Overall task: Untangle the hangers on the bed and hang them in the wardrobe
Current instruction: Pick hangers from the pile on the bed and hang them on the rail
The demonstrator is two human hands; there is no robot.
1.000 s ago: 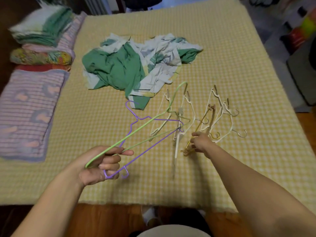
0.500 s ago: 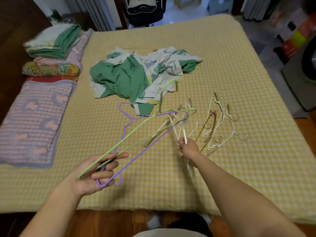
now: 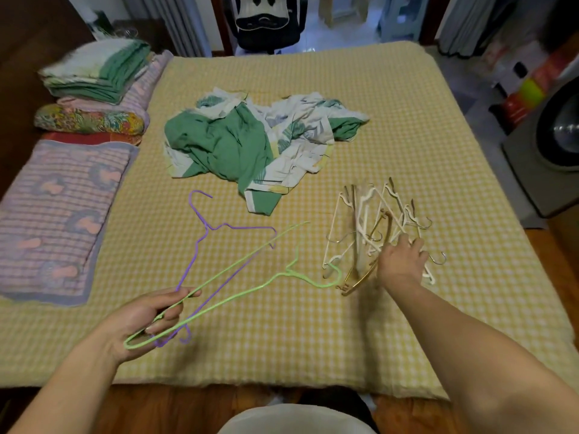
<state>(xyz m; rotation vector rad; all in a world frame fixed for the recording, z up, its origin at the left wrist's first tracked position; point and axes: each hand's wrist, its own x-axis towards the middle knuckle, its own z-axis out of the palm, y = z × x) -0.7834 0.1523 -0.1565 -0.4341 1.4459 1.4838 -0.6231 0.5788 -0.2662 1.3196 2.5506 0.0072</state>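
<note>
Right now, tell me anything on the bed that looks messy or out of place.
The pale hangers lie crossed in a tangled heap under the right hand. A green and white cloth sits crumpled mid-bed, unlike the folded stack at far left.

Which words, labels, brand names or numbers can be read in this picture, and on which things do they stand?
None can be read.
The colourful packages on the floor at the right are too blurred to show any text.
The black and white backpack beyond the bed shows only a pattern.
</note>
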